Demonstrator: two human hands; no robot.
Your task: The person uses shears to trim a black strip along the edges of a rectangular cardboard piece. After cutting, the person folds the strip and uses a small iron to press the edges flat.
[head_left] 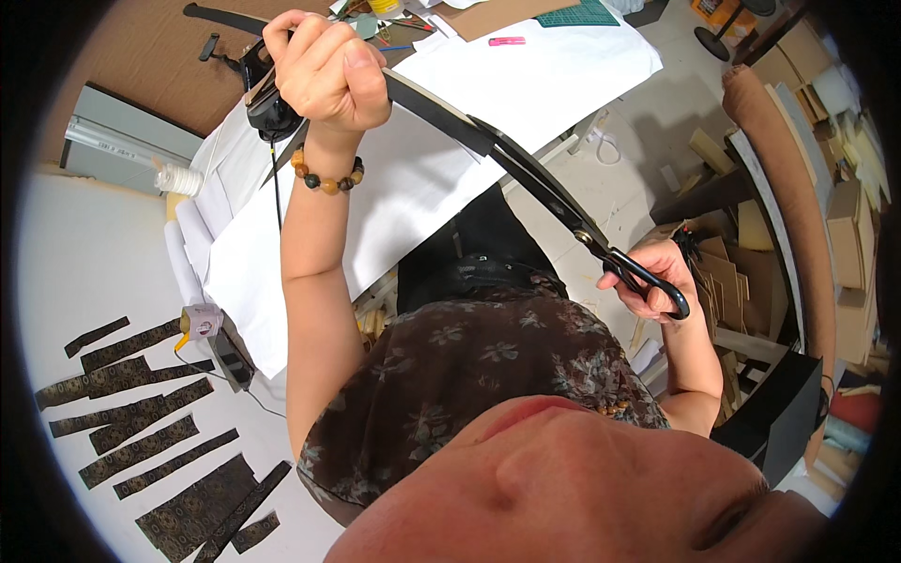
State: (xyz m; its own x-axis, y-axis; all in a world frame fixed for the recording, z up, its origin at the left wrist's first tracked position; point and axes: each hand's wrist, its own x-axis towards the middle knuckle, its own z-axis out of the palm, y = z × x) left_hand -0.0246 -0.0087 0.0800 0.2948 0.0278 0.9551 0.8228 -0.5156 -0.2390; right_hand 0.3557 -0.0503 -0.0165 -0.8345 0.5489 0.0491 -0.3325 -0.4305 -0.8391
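1. Head view, left hand: the left hand [324, 70] is raised high over the table, fingers curled tight into a fist around one end of a long black strip [441, 111]. A bead bracelet [326, 178] sits on that wrist.
2. Head view, right hand: the right hand [648, 277] is lower and out to the person's right, fingers hooked through the loops of a pair of black scissors [601, 239]. The grip is closed around the handles. The blades point up and to the left toward the left hand.
3. Head view, the strip and the blades: the strip runs from the left fist down and to the right, and its lower end meets the scissor blades about midway between the two hands. The blades look slightly parted around the strip, though how far cannot be told.
4. Head view, the table: below the hands lies a white sheet [422, 178] spread over the table [150, 66], with a pink marker [506, 40] near its far edge and a green cutting mat [582, 13] beyond that.
5. Head view, left side: on a white surface [84, 253] to the person's left lie many dark patterned strips [141, 441], laid in rough rows, some touching. A small tool with a yellow tip [200, 324] rests just beside the white sheet's lower corner.
6. Head view, right side: cardboard pieces [723, 281] are stacked behind the right hand.
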